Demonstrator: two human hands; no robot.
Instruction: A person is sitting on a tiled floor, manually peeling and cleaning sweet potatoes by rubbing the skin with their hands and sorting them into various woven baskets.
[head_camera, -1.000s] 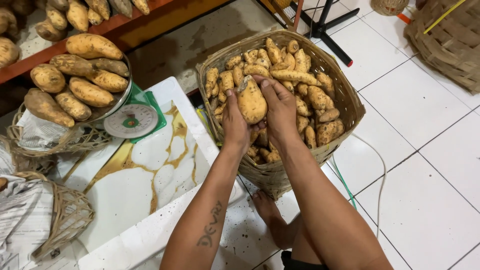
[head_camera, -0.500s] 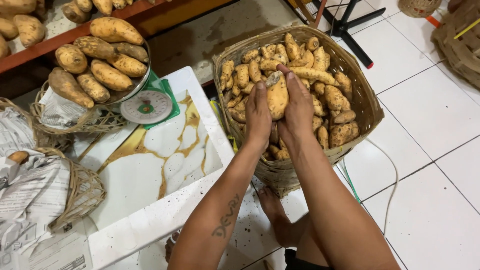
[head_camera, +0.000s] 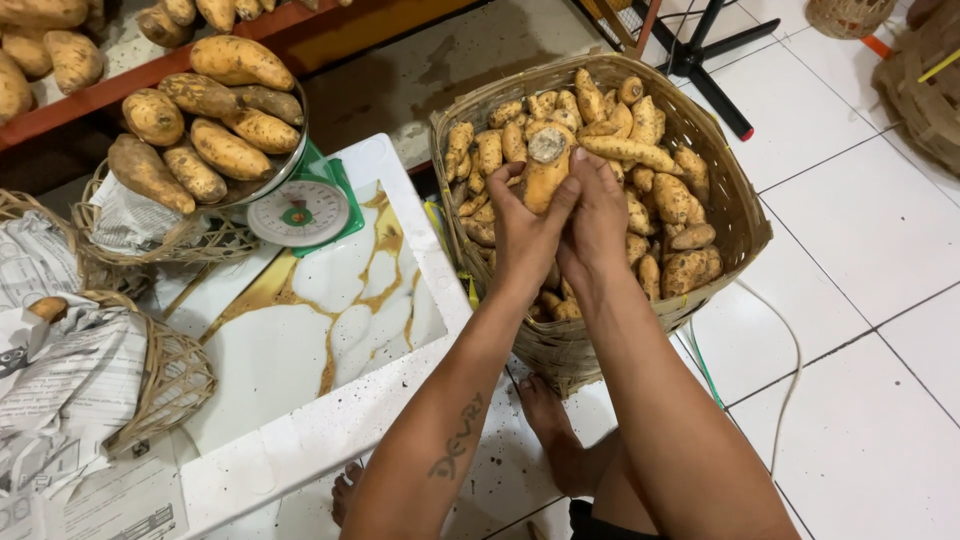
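A sweet potato (head_camera: 545, 170) is being held above the basket (head_camera: 735, 235), with both the left hand (head_camera: 522, 235) and right hand (head_camera: 597, 225) clamping their fingers around it. The scale (head_camera: 297, 205) pan is already carrying several; the basket is remaining nearly full.

The one camera sat on my head and looked steeply down past my forearms, close enough that my left hand (head_camera: 525, 230) and right hand (head_camera: 597, 225) fell near the middle of the picture. It faced forward and downward over the woven basket (head_camera: 735, 215) on the white tiled floor (head_camera: 870, 300), with my bare feet at the bottom edge. The white table (head_camera: 300, 330) and the weighing scale (head_camera: 298, 212) filled the left side. There was no second view to share anything with.
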